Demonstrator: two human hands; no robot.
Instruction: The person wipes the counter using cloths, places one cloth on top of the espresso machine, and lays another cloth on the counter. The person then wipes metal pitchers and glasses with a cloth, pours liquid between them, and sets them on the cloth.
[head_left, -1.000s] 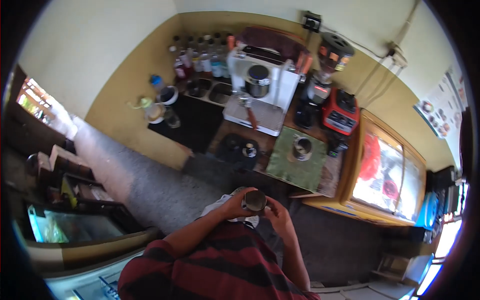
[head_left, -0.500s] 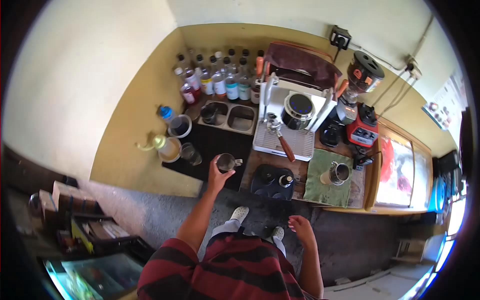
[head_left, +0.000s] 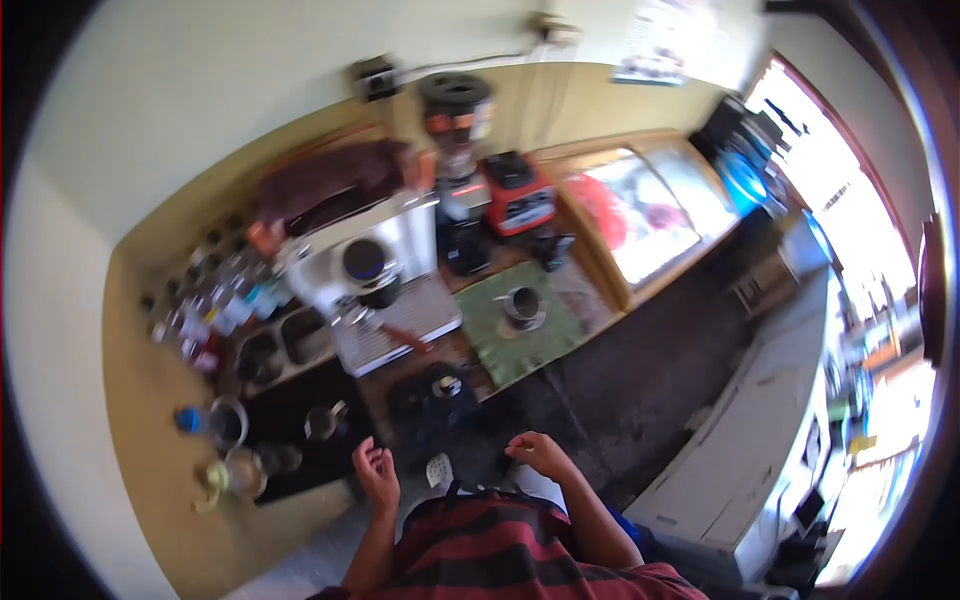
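My left hand (head_left: 376, 475) is off the counter's front edge, fingers apart and nothing in it. Nearest to it, a small metal pitcher (head_left: 322, 423) with a handle stands on the black mat (head_left: 290, 405). Beside the pitcher is a clear glass (head_left: 281, 459). My right hand (head_left: 540, 455) hangs in front of my body, loosely curled with the fingers a little apart, and I see nothing in it. Farther ahead of it, a metal cup (head_left: 522, 305) sits on a green cloth (head_left: 490, 345). The view is smeared by motion.
A white espresso machine (head_left: 325, 255) with a portafilter (head_left: 400, 335) stands beside a double sink (head_left: 305, 335) and several bottles (head_left: 215, 300). A coffee grinder (head_left: 455, 120), red blender base (head_left: 518, 195) and dark tray (head_left: 430, 400) share the counter. A white cabinet (head_left: 740, 440) stands at right.
My left hand has let go of the metal pitcher, leaving it on the black mat, and drawn back toward my body. The head view has turned right. My right hand is nearer my middle.
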